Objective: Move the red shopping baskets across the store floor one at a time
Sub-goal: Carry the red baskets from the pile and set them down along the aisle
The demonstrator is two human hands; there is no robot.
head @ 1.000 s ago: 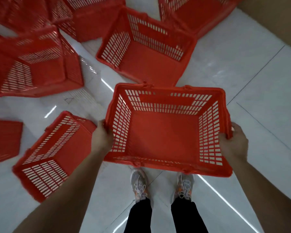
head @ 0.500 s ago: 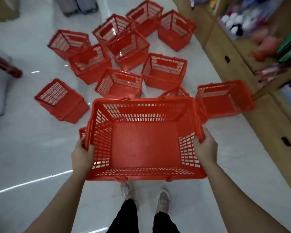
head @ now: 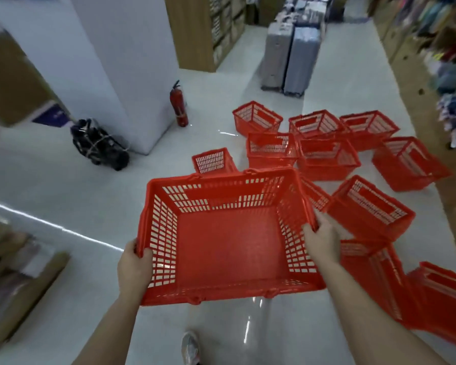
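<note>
Right now both hands carry one red basket (head: 229,248) above the pale glossy floor (head: 63,206), its open top facing up and nothing inside it. The left hand (head: 133,270) is curled over the rim of the basket's left short side near the closer corner, with the thumb lying on the inside of the slatted wall. The right hand (head: 324,241) is wrapped in the same way round the rim of the right short side, thumb inside. The basket is held level in front of the body, clear of the floor, and one shoe (head: 190,347) shows below it at the bottom edge.

Beyond and to the right of the carried basket lies a loose group of other red baskets (head: 327,159) on the floor, some upright, some tipped. One tilted basket (head: 369,206) sits just beside the right hand, and another on its side (head: 442,304) is at the lower right. A small one (head: 212,162) peeks out behind the far rim of the carried basket.

A red fire extinguisher (head: 178,105) stands against a white pillar (head: 121,61), with a black bag (head: 100,146) on the floor near the pillar's foot. Grey suitcases (head: 290,46) stand upright further down the aisle, and blurred shelves of goods (head: 432,35) line the right side
</note>
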